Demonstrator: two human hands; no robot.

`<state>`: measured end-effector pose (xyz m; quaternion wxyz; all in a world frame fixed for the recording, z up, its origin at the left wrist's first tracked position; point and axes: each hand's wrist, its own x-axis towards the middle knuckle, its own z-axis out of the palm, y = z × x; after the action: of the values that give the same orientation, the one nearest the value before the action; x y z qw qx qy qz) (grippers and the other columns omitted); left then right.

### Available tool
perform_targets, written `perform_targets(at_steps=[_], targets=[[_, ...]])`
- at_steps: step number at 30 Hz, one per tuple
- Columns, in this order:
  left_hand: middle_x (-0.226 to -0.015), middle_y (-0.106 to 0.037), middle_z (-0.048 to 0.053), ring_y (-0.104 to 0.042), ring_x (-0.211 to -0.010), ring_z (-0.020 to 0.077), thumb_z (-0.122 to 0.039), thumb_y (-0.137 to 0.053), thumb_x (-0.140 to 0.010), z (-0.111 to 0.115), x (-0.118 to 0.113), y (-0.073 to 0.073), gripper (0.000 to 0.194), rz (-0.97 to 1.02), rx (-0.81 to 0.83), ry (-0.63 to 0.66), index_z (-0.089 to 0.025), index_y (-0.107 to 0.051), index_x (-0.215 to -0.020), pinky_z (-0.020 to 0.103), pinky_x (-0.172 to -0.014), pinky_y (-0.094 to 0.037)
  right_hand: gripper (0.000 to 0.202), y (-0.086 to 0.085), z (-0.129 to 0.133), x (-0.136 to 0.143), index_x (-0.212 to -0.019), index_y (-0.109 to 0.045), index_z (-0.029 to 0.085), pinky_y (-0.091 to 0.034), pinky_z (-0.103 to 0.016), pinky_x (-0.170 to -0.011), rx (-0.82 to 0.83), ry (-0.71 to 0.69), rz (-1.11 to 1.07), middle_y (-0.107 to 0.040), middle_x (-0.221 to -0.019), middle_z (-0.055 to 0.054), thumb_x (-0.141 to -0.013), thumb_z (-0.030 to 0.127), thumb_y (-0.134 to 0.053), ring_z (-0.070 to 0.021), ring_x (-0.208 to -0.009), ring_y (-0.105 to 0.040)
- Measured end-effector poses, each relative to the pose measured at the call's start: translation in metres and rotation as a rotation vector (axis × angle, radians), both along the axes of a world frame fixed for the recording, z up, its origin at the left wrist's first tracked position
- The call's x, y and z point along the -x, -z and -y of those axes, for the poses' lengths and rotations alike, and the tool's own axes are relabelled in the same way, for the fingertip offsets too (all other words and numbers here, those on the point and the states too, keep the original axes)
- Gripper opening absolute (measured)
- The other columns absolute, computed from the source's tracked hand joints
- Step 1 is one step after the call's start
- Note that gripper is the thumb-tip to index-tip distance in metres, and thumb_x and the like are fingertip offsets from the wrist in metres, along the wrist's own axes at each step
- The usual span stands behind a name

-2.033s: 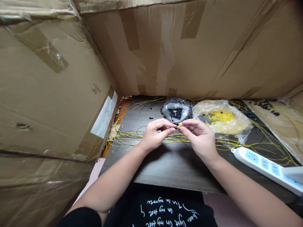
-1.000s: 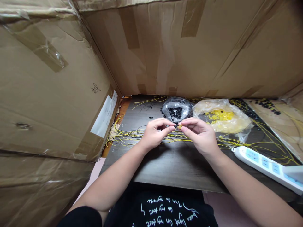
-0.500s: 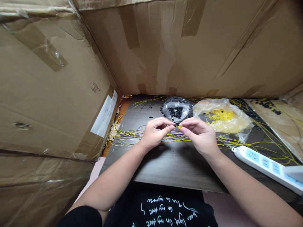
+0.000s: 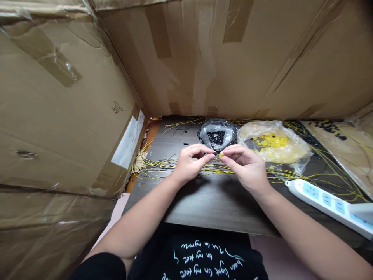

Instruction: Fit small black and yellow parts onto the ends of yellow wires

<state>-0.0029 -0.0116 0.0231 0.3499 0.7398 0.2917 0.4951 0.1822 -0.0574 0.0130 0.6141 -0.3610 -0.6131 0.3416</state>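
My left hand [image 4: 192, 162] pinches a small black piece between thumb and forefinger. Close against it, my right hand [image 4: 246, 165] pinches a small yellow piece [image 4: 221, 154]; the fingertips nearly meet, and the fingers hide most of both pieces. Just beyond the hands sits an open clear bag of black pieces [image 4: 216, 137]. To its right lies a clear bag with yellow pieces [image 4: 272, 141]. Long yellow and black wires [image 4: 154, 165] run left to right beneath the hands.
A white power strip [image 4: 323, 200] lies at the right on the dark table [image 4: 204, 206]. Cardboard walls [image 4: 192, 58] rise behind and at the left. More black pieces [image 4: 330, 128] are on cardboard at the far right.
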Motion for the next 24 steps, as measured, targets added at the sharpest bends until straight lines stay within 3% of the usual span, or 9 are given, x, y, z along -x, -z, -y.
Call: perform_targets(at_steps=[9, 16, 24], targets=[[-0.079, -0.072, 0.006, -0.057, -0.062, 0.0106, -0.031, -0.072, -0.083, 0.0014, -0.0005, -0.0018, 0.014, -0.005, -0.044, -0.029, -0.017, -0.075, -0.084, 0.023, -0.057, -0.045, 0.016, 0.0009, -0.0009, 0.0002, -0.095, -0.069, 0.023, -0.059, -0.029, -0.079, 0.106, -0.022, -0.051, -0.067, -0.098, -0.004, -0.081, 0.027, -0.075, -0.0147, -0.087, -0.066], [-0.079, -0.072, 0.006, -0.059, -0.063, 0.0109, -0.032, -0.070, -0.085, 0.0036, -0.0005, -0.0013, 0.016, -0.037, -0.138, -0.022, -0.017, -0.075, -0.087, 0.024, -0.060, -0.048, 0.017, -0.0010, 0.0012, 0.0025, -0.094, -0.068, 0.022, -0.058, -0.030, -0.076, 0.061, 0.015, 0.012, -0.065, -0.096, -0.005, -0.082, 0.032, -0.074, -0.0156, -0.085, -0.065], [-0.078, -0.071, 0.005, -0.058, -0.062, 0.0098, -0.029, -0.071, -0.084, 0.0035, -0.0008, -0.0006, 0.013, -0.040, -0.103, 0.007, -0.017, -0.076, -0.087, 0.023, -0.060, -0.047, 0.014, -0.0007, 0.0040, 0.0049, -0.096, -0.068, 0.022, -0.058, -0.031, -0.075, 0.013, 0.057, 0.031, -0.066, -0.096, -0.005, -0.084, 0.028, -0.072, -0.0162, -0.086, -0.066]])
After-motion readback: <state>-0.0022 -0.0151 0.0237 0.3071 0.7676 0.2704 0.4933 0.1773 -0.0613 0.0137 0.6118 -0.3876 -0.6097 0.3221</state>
